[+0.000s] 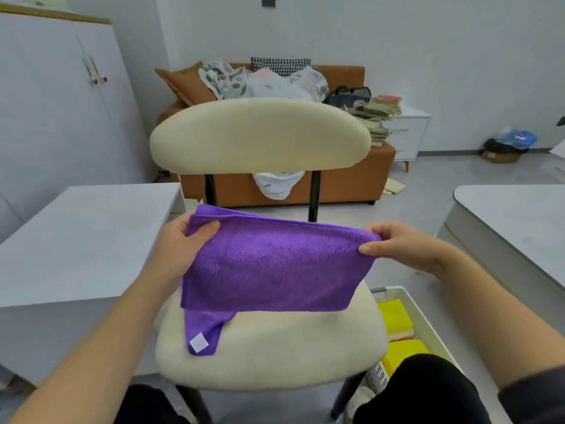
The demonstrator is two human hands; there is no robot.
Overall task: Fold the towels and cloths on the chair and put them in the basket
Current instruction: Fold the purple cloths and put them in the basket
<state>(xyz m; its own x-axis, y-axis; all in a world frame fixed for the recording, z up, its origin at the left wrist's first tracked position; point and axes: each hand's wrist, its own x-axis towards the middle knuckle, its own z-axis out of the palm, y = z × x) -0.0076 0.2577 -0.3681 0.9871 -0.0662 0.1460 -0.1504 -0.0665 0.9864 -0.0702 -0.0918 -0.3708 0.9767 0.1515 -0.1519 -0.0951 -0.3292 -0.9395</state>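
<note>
Purple cloth (275, 264) held up in the air just above the chair (290, 353) seat, stretched sideways between both hands. Looks doubled over once: top edge reads as a fold, front layer hangs square, and a back layer droops lower at the left, its corner with a white label (198, 342) touching the seat.

Left hand (180, 243) grips the top left corner, thumb on the front and the rest curled behind the cloth. Right hand (406, 247) pinches the top right corner; fingers (371, 248) closed on the edge.

Step, as a judgement: mid-fold on this cloth, first fold made but layers not lined up. Next move likely needs the low back corner evened with the front layer, then the two held corners brought together for another fold, then down to the right into the basket (426, 324).

Basket sits on the floor just right of the chair, with folded yellow cloths (394, 315) already in it. No other loose cloth visible on the seat, so this may be the last one; can't be sure.

Desk (76, 240) on the left, a second desk (519, 215) on the right, sofa (345, 185) with heaped fabric behind the chair.

Hidden or unclear: near end of the basket is covered by a dark-clothed knee (422, 390) and the seat edge, so how full it is can't be told. Left fingers behind the cloth not visible. Layer count is a guess from the edges.
</note>
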